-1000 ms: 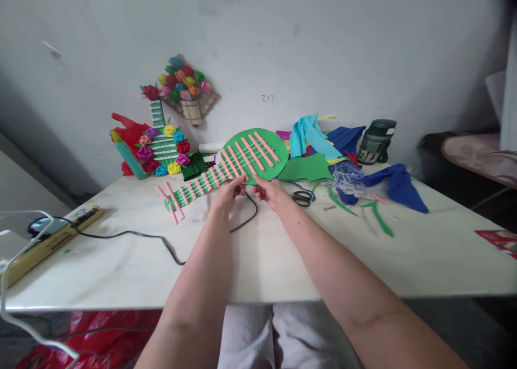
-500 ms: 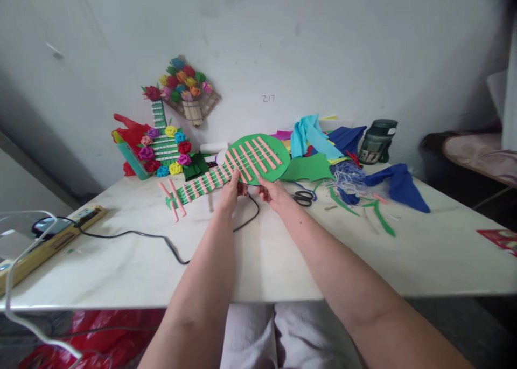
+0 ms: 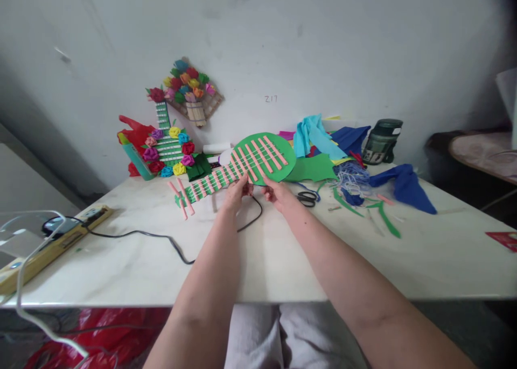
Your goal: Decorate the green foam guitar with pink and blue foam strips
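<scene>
Both hands hold a green paper lute point(image 3: 264, 159) with pink strips across it and white strings along its length. It is tilted up over the table, its round body to the upper right and its narrow neck to the lower left. My left hand point(image 3: 238, 190) grips the lower edge where neck and body meet, thumb on the front. Close beside it, my right hand point(image 3: 275, 190) pinches the bottom edge of the round body, thumb also in front. The fingers behind the lute are partly hidden. Black-handled scissors point(image 3: 307, 198) lie just right of my right hand.
A flower-trimmed green lute point(image 3: 169, 149) leans on the wall, left of centre, below a paper bouquet point(image 3: 196, 113). Coloured paper point(image 3: 313, 137), string point(image 3: 351, 176), green scraps point(image 3: 390, 223) and a dark bottle point(image 3: 382, 141) stand right. A power strip point(image 3: 60, 245) and black cable point(image 3: 137, 232) lie left.
The whole view has shifted slightly, so everything appears a little further right. Both hands keep their hold on the lute, which stays at nearly the same tilt.
</scene>
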Available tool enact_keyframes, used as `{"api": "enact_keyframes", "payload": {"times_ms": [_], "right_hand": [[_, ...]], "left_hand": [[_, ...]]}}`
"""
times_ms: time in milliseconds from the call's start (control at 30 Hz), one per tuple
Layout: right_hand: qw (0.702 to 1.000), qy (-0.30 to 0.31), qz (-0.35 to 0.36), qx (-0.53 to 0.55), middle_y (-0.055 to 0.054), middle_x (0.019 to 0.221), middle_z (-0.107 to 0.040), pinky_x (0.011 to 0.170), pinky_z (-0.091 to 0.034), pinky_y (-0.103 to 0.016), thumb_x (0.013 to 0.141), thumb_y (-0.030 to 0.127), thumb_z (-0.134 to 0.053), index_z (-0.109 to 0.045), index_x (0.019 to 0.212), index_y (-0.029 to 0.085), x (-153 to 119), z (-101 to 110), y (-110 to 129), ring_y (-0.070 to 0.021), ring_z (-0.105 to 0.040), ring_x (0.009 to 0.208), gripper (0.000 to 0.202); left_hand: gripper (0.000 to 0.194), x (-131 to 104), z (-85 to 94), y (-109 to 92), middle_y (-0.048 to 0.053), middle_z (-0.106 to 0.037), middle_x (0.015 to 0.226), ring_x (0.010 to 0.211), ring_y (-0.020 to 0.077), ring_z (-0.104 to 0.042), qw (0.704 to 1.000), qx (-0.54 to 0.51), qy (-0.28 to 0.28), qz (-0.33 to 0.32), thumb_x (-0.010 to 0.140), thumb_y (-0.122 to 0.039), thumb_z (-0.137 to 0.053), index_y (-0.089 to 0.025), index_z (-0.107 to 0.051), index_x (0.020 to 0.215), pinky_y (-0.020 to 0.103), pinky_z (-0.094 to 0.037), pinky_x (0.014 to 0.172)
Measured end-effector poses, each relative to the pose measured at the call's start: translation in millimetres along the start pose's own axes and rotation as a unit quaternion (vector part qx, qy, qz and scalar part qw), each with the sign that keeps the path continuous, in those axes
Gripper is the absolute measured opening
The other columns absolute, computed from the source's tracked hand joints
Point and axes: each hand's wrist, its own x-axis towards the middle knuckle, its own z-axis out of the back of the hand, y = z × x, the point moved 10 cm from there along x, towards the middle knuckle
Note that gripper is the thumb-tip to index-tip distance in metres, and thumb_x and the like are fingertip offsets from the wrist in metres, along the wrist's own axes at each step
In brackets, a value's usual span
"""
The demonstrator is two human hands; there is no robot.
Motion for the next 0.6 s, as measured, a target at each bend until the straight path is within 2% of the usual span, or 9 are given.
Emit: {"api": "enact_keyframes", "payload": {"times_ms": [267,600], "right_hand": [[1.0,0.006,0.017,-0.009,0.003,0.04,-0.053,0.031,-0.027,-0.016,0.067,0.039,-0.071,-0.058,0.067,0.014,2,4,3,-0.0047,-0.039,0.032,0.028],[0.999,0.046,0.004,0.009,0.005,0.04,-0.051,0.032,-0.026,-0.015,0.067,0.037,-0.072,-0.054,0.069,0.016,2,0,2,-0.0038,-0.036,0.032,0.028]], "left_hand": [[0.046,-5,-10.0,-9,0.002,-0.052,0.048,0.044,0.011,-0.044,0.998,0.049,0.024,-0.027,0.074,-0.058,-0.054,-0.017,-0.054,0.053,0.025,-0.032,0.046],[0.053,-13,-17.2,-26,0.002,-0.049,0.045,0.044,0.0108,-0.042,0.991,0.115,0.011,-0.074,0.078,-0.06,-0.048,-0.017,-0.054,0.047,0.026,-0.032,0.049]]}}
